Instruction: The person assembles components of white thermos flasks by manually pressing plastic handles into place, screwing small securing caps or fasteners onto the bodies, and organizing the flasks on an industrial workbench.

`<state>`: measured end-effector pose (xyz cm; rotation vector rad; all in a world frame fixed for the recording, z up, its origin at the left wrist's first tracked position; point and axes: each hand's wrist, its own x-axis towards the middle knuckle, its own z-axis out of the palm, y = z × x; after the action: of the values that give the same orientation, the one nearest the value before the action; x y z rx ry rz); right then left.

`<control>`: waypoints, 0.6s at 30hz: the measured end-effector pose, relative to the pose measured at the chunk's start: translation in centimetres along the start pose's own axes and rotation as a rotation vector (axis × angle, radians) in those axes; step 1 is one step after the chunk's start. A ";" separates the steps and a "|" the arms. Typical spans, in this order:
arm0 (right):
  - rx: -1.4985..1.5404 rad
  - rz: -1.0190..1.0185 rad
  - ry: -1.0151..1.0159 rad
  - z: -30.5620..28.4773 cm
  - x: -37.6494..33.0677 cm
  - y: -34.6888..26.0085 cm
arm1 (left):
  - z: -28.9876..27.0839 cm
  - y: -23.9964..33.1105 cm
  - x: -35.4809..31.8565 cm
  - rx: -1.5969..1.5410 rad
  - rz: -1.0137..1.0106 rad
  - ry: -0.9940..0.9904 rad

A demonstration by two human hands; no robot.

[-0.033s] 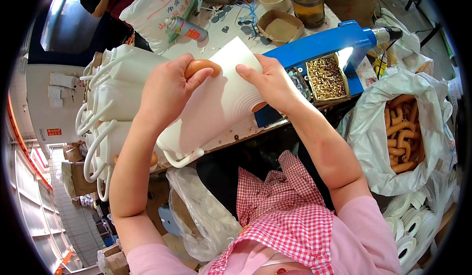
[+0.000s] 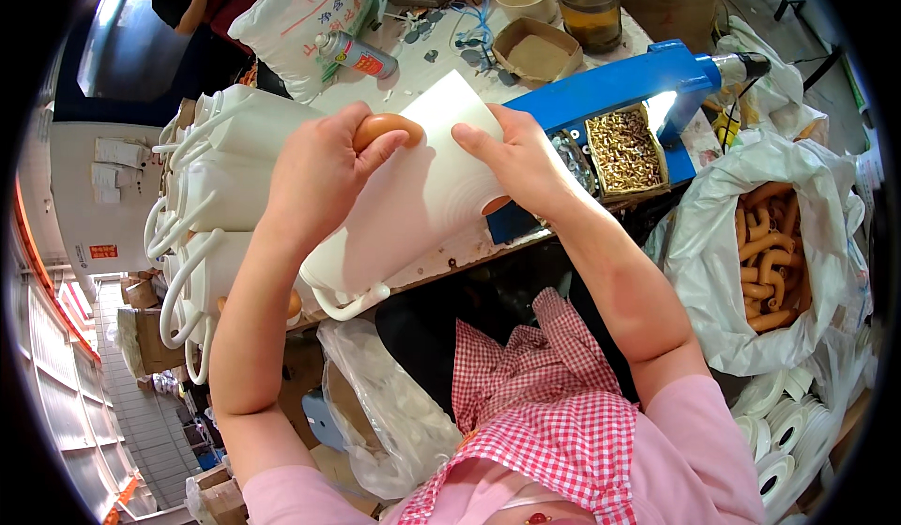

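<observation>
A large white plastic vessel (image 2: 404, 192) lies tilted in front of me, with ridged rings on its right side and a white tube-like loop at its lower left end. My left hand (image 2: 324, 164) is wrapped round a rounded orange-brown plastic piece (image 2: 387, 129) against the vessel's upper left side. Whether that piece is fastened there is hidden by the fingers. With the thumb on its face, my right hand (image 2: 521, 154) grips the vessel's upper right edge. Below this hand, a bit of orange-brown plastic (image 2: 495, 205) shows at the vessel's edge.
A blue machine (image 2: 601, 89) stands at right beside a box of brass-coloured screws (image 2: 624, 150). Farther right, a white bag (image 2: 699, 272) holds curved orange-brown pieces (image 2: 774, 253). White vessels (image 2: 221, 197) are stacked at left. A spray can (image 2: 357, 55) and cardboard tray (image 2: 535, 51) lie beyond.
</observation>
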<state>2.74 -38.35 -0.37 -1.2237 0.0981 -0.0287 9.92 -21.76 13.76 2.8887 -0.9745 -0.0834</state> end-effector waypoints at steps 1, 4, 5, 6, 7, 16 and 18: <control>-0.007 0.000 0.007 0.0 0.0 -0.2 | -0.1 0.1 0.1 0.011 0.008 0.002; 0.019 -0.006 0.018 0.5 0.0 -0.2 | -0.3 -0.1 -0.2 0.029 0.016 0.016; 0.018 -0.022 0.005 0.6 0.0 -0.2 | -0.5 -0.3 -0.3 0.031 0.019 0.019; -0.028 -0.050 0.028 0.7 -0.1 -0.1 | -0.5 -0.4 -0.5 0.042 0.026 0.035; -0.077 -0.093 0.051 0.6 0.2 0.0 | -0.2 -0.7 -0.4 0.018 0.022 0.028; 0.046 -0.077 0.019 0.9 -0.1 0.2 | -0.4 -0.9 -1.1 0.096 0.039 0.017; 0.043 -0.075 0.001 1.2 -0.6 -0.3 | -0.1 -1.0 -1.6 0.087 0.051 0.058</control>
<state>2.31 -37.27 0.39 -1.1837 0.0520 -0.0964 9.32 -19.97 13.81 2.9234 -1.0663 0.0464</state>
